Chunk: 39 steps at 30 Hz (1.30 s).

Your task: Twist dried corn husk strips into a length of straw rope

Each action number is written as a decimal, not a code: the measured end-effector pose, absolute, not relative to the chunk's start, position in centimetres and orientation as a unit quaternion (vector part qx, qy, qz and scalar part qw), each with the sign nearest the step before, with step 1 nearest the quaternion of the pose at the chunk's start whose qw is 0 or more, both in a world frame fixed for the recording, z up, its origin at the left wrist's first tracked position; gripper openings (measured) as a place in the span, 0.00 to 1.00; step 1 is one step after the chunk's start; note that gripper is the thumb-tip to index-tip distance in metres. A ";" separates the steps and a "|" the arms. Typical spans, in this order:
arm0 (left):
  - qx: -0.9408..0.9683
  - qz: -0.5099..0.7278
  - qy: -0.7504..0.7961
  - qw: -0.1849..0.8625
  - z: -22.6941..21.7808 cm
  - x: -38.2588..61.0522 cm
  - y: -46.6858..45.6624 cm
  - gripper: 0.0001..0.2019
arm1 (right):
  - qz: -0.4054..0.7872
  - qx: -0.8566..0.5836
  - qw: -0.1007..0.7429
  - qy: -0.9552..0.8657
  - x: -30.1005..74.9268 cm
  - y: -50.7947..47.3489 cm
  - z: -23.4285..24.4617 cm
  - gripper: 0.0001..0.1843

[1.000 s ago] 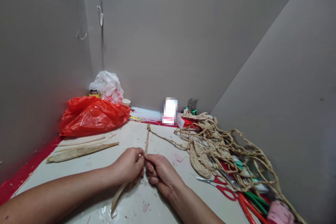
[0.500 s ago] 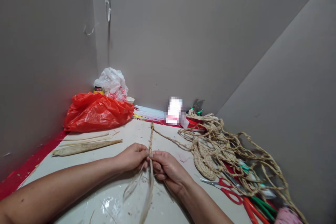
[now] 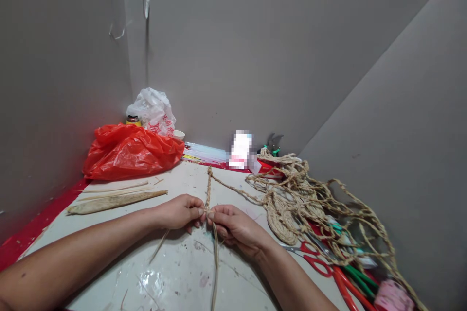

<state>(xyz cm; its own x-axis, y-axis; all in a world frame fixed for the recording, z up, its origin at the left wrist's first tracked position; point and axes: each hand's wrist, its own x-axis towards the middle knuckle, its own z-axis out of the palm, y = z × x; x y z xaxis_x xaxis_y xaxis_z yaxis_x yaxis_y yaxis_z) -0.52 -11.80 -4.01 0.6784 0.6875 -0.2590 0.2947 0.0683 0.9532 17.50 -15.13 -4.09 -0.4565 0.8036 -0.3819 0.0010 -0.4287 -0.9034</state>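
My left hand [image 3: 179, 211] and my right hand [image 3: 233, 225] meet at the middle of the table, both pinched on the near end of a braided straw cord [image 3: 208, 188]. The cord runs away from me to a knot near the back, then turns right toward a heap of braided straw rope [image 3: 314, 199]. Loose pale straw strands [image 3: 215, 262] hang from the pinch toward me, and one thinner strand trails down to the left under my left hand.
A red plastic bag [image 3: 131, 151] and a white bag [image 3: 152, 111] lie at the back left. A dried husk [image 3: 113, 201] rests left of my hands. Red-handled scissors [image 3: 321, 265] and green-handled tools lie at the right. Grey cardboard walls [image 3: 397, 121] enclose the white table [image 3: 175, 277].
The loose strands have shifted from leaning left to hanging straight toward me, with one thin strand split off to the left. Both hands have stayed pinched at the cord's end.
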 end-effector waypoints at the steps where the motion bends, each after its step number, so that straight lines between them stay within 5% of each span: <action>1: 0.639 0.146 0.377 0.655 -4.0 -0.5 -11.8 0.15 | 0.712 -0.443 0.276 -0.471 17.5 -15.1 -4.1 0.15; 6: 0.556 0.132 0.400 0.717 -4.0 -0.2 -11.9 0.10 | 0.586 -0.501 0.264 -0.580 17.5 -15.1 -4.4 0.16; 14: 0.563 0.158 0.450 0.675 -4.0 0.6 -12.4 0.10 | 0.270 -0.577 0.220 -0.739 16.5 -16.4 -4.0 0.15; 19: 0.577 0.180 0.470 0.643 -4.2 0.7 -12.6 0.08 | 0.285 -0.579 0.197 -0.738 17.7 -16.4 -2.8 0.16; 26: 0.546 0.220 0.430 0.685 -4.6 0.7 -12.8 0.09 | 0.657 -0.513 0.249 -0.493 15.6 -16.9 -3.2 0.15; 33: 0.488 0.239 0.393 0.742 -4.0 0.7 -13.2 0.10 | 0.334 -0.550 0.176 -0.746 13.8 -20.3 -2.4 0.14; 36: 0.486 0.236 0.376 0.753 -3.8 0.5 -13.0 0.11 | 0.349 -0.479 0.103 -0.798 15.1 -20.6 -0.1 0.15; 39: 0.478 0.232 0.347 0.773 -3.7 0.3 -12.8 0.12 | 0.370 -0.515 0.201 -0.747 17.0 -19.0 0.9 0.20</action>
